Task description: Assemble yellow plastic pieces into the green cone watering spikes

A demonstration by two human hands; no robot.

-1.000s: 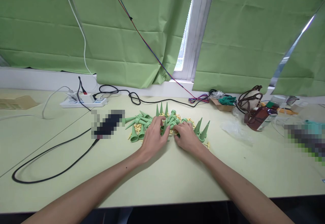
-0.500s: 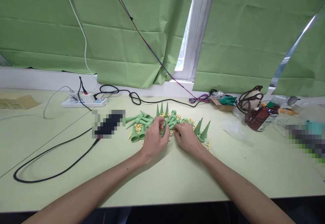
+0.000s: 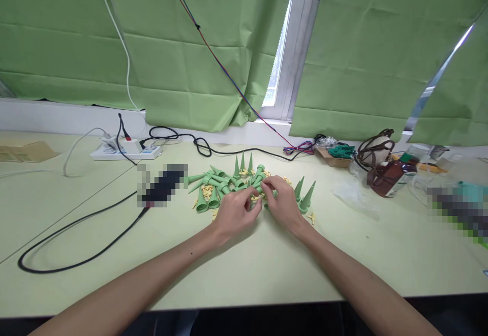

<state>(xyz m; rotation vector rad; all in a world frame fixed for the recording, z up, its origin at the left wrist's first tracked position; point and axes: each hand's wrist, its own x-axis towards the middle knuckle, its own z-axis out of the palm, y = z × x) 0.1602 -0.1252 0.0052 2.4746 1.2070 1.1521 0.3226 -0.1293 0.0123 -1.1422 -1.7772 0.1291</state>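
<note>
A heap of green plastic cone spikes (image 3: 213, 186) mixed with small pale yellow pieces (image 3: 207, 190) lies on the light green table (image 3: 267, 260). My left hand (image 3: 235, 213) is at the front of the heap, its fingers pinched on a green cone. My right hand (image 3: 280, 201) is right beside it, fingertips pinched near the left fingers on something too small to make out. Two cones (image 3: 305, 196) stand upright just right of my right hand.
A white power strip (image 3: 124, 150) with black cables (image 3: 76, 234) sits at the back left beside a blurred dark object (image 3: 162, 186). Clutter with a brown item (image 3: 385, 173) and clear plastic (image 3: 354, 193) lies at the right. Green curtains (image 3: 190, 46) hang behind.
Both hands have drawn back a little out of the heap and come together, their fingers closing into pinches in front of it.
</note>
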